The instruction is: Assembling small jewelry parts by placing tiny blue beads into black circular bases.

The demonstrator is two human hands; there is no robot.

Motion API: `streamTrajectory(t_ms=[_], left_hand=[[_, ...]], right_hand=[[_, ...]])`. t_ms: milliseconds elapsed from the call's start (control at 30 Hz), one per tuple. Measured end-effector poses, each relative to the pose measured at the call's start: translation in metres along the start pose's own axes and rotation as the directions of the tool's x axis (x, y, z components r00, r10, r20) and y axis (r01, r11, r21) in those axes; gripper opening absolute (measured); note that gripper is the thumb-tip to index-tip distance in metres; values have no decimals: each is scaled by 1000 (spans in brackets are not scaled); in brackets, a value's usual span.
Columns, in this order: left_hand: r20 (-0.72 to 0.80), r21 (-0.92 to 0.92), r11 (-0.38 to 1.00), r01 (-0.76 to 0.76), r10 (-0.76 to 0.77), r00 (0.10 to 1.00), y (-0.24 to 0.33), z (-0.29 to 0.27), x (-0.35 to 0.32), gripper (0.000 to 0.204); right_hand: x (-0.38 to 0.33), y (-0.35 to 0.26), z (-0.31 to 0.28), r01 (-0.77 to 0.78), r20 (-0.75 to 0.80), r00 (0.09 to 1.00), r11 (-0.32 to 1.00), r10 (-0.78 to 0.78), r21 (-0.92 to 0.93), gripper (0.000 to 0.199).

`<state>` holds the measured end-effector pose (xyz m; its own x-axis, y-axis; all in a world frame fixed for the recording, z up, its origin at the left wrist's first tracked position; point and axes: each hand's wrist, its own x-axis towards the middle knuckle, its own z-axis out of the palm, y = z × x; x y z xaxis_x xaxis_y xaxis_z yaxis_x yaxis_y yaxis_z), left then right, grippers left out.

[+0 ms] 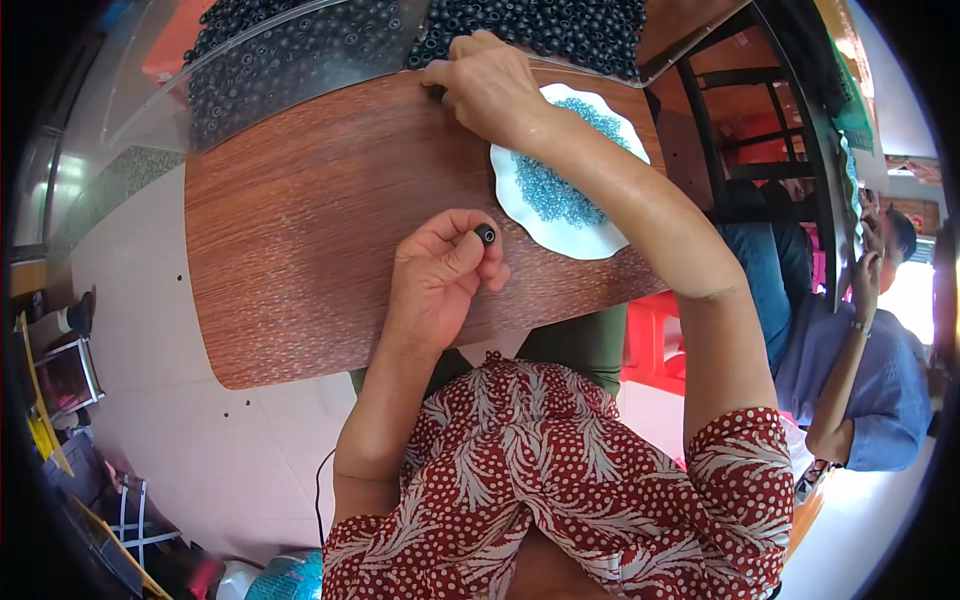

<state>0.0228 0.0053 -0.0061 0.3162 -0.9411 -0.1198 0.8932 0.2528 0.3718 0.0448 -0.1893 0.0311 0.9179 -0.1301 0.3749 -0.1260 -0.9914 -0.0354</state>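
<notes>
My left hand [440, 270] is raised over the near part of the table, palm turned up. Its thumb and fingers pinch a small black cylindrical piece [485, 234] with a round hole in its end. Farther off, my right hand [490, 88] is curled at the front edge of a clear tray [295, 22] full of small black round pieces [530, 25]. A dark piece [437, 92] shows beneath its fingertips, mostly hidden. Below my right forearm is a white scalloped plate [508, 195] heaped with tiny blue-green beads [550, 190].
The wood-grain table [290, 250] has a rounded near left corner. A red plastic stool [655, 340] stands by its right side, with a dark metal frame [750, 110] beyond. Another person in blue [860, 380] sits at the right. Folding stands [135, 515] lie far left.
</notes>
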Motion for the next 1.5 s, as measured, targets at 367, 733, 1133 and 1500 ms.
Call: streamTrajectory(t_ms=[367,733,1133,1500], left_hand=[[7,9,1000,-9,9,1000,-2,1,-1,16],[-3,48,999,-18,18,1000,-2,1,-1,22],[-14,21,1000,-22,22,1000,-2,2,-2,15],[-9,27,999,-31,31,999,-2,4,-4,16]], right_hand=[[8,-11,12,363,30,925,856,-379,-369,7],[6,1,14,148,-86,985,988,-151,-44,8],[-38,-3,-61,-427,389,866,60,315,902,16],[-87,-27,-91,-415,516,828,-379,218,827,13]])
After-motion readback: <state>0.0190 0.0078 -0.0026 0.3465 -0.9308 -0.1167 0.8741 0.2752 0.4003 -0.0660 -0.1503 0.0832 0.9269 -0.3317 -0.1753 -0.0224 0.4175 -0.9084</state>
